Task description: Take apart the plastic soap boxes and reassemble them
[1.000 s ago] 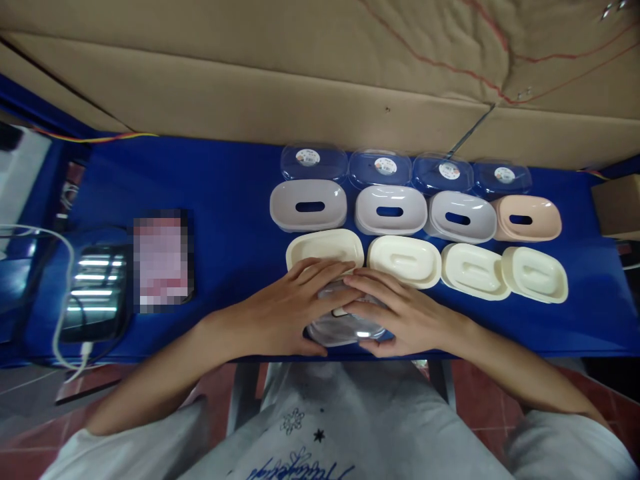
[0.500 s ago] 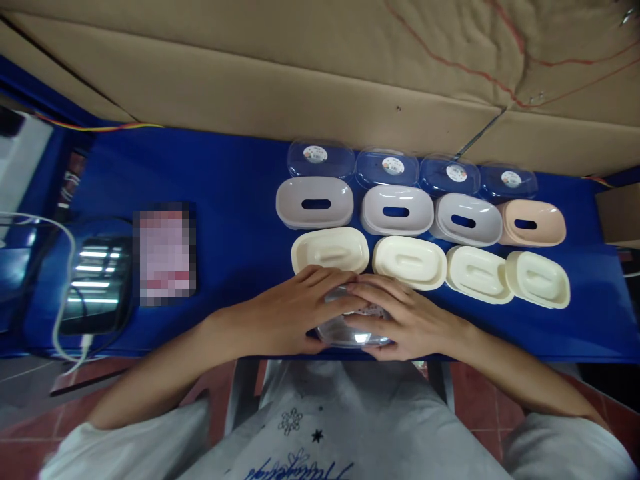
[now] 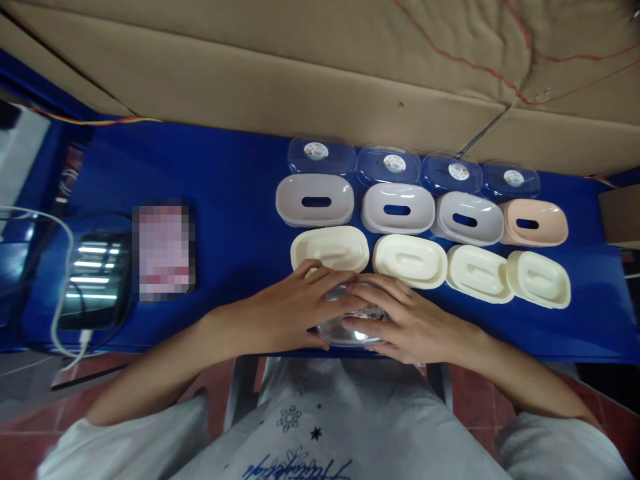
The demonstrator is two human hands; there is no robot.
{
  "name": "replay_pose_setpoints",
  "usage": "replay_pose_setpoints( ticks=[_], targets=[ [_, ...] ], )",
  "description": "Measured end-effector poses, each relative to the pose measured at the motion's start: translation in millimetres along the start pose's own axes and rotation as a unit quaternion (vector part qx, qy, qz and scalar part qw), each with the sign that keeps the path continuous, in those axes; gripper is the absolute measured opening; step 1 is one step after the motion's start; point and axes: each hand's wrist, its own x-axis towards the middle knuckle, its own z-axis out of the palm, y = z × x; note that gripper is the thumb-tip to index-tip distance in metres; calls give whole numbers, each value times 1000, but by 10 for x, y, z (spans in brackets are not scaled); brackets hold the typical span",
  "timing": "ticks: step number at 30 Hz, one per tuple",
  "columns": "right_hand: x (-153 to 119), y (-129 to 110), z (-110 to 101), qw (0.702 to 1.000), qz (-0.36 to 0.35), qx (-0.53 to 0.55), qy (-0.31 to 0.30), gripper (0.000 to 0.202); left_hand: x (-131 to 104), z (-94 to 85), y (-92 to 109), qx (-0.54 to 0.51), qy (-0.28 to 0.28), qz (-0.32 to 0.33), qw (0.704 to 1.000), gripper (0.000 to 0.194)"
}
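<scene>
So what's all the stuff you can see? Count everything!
Clear covers with stickers: four, see-through, back row
Slotted trays: four, three pale grey, one peach, middle row
Cream trays: four, cream, front row
Clear piece: one, see-through, between the hands
Device: one, black, left
Blurred-out item: one, pinkish, beside it
Box: one, brown, far right
Table: one, blue, underneath
Shirt: one, grey, bottom
Left hand, right hand: two, bare, front middle
</scene>
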Motion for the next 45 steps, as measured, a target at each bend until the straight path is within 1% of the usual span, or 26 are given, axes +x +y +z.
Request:
replay_pose_setpoints(
  ticks=[2,4,7,9,12,17,22,25,27,32,35,37,39,41,43,45],
  targets=[
    [-5,-5,-6,1000,1,-2,0,57,18,1,0,6,-11,6,1000,87],
    [-11,9,-6,1000,-2,-12,7,55,46,17,6,9,-8,17,1000,87],
    [-22,46,4,999,-13,-34,21,48,90,71,16,14,17,44,999,79],
    [-25,61,9,998,-18,-47,23,46,108,117,19,21,33,53,998,79],
    [-20,53,6,998,-10,-53,18,48,117,167,16,27,39,53,997,87],
    [-6,14,20,998,-1,-51,25,51,123,211,14,23,40,44,998,79],
    [1,36,124,994,-10,-90,57,52,144,269,7,58,62,39,996,81],
    [9,64,166,991,-27,-104,79,49,155,277,5,75,65,35,994,78],
    [13,69,171,990,-27,-105,86,48,162,271,7,77,68,34,994,77],
    [23,43,157,991,-20,-111,78,46,176,269,9,79,85,45,992,79],
    [27,50,155,990,-22,-112,83,44,178,286,6,91,86,47,991,83],
    [24,80,152,990,-34,-105,92,48,176,296,4,96,86,49,990,83],
    [13,128,143,989,-54,-89,102,59,172,293,1,82,92,50,991,83],
    [-4,182,125,989,-70,-58,119,70,165,266,-6,46,105,45,992,82],
    [-23,234,98,986,-74,-20,145,73,153,218,-16,1,111,38,993,84],
    [-40,275,66,982,-63,5,176,70,138,163,-25,-39,113,26,993,86]
  ],
)
